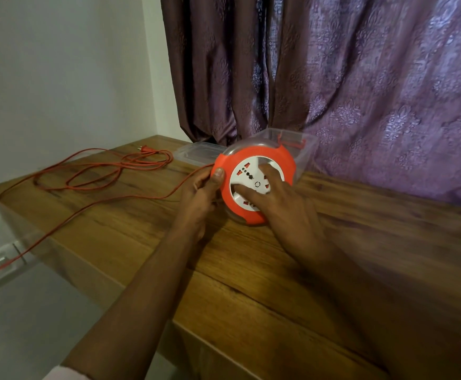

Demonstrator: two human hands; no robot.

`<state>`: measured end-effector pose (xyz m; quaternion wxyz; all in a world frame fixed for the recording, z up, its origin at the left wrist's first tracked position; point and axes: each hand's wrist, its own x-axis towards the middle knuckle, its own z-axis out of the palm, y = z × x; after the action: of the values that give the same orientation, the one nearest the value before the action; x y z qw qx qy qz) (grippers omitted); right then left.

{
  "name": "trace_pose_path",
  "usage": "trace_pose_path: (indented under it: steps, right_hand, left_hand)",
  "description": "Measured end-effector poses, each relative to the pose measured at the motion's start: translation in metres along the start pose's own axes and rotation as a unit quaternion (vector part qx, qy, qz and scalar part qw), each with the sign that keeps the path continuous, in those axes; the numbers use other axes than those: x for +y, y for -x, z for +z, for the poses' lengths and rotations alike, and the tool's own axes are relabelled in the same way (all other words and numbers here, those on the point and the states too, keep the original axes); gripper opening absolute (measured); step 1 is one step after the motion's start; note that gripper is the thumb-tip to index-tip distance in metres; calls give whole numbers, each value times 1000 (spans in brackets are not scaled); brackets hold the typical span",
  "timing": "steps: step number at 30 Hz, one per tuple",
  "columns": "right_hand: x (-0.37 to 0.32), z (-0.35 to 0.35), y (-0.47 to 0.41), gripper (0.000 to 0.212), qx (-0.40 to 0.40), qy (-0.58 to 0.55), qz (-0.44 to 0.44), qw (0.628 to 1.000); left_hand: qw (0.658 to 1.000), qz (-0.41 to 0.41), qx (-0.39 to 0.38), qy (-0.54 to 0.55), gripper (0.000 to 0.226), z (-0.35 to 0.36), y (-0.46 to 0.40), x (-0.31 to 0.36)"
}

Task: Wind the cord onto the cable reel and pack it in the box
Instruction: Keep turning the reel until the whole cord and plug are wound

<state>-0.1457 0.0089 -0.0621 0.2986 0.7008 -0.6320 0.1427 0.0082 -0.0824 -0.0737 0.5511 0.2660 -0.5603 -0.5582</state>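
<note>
The reel [254,185] stands tilted on the tabletop [251,270], just before the clear box [303,149]. The left hand [200,193] grips its rim; the right hand [284,204] presses spread fingers on its white face. Most of the cord [92,174] lies loose at the left, apparently passing through the left hand.

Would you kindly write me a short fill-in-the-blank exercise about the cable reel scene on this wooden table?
1. The loose cord on the table is coloured ____.
2. The right hand rests its fingers on the reel's ____ socket face.
3. The left hand grips the cable reel at its ____ rim.
4. The clear plastic box stands behind the reel, in front of the ____.

Missing words: orange; white; orange; curtain
</note>
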Motion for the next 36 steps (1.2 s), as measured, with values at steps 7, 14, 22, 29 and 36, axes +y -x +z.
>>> trace_pose_path:
  steps: [7,14,22,29,36]
  right_hand:
    - [4,1,-2,63,4,-52,71,996]
    - [4,9,-4,63,43,-86,148,984]
    - [1,6,-8,67,79,-142,242,957]
    - [9,5,-12,58,96,-198,320,921]
    - [6,4,-3,35,117,-117,107,980]
  left_hand:
    - [1000,14,-13,-23,20,3,4,2]
    - [999,-17,-26,-38,19,6,3,-2]
    - [997,7,-61,-53,22,8,3,-6]
    - [997,7,-54,-56,21,9,4,-4]
    - [999,-25,9,-27,20,3,-2,-4]
